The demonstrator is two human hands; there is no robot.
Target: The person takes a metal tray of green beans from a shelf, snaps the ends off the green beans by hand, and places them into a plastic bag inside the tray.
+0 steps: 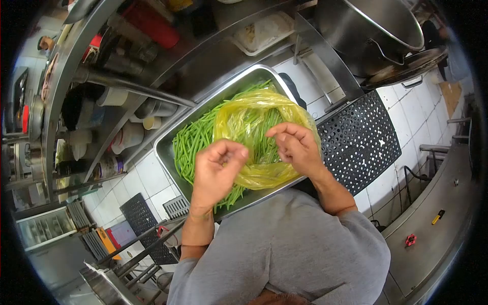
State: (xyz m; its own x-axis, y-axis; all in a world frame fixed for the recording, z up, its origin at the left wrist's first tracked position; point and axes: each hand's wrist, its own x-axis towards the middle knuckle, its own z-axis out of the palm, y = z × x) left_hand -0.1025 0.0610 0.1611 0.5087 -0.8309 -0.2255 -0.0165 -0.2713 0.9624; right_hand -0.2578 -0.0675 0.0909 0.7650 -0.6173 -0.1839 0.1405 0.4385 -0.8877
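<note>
A deep metal tray holds many green beans, loose at its left side. On top of them lies a yellow plastic bag, its mouth spread wide with more green beans inside. My left hand is over the bag's left edge, thumb and fingers closed together; anything between them is too small to make out. Above the bag's right part, my right hand has its fingers curled in a pinch, and what they hold, if anything, is hidden. The two hands are apart.
Metal shelving with containers runs along the left. A large pot stands at the upper right. Black perforated mats lie on the white tiled floor. At the right, a steel counter bears a red knob.
</note>
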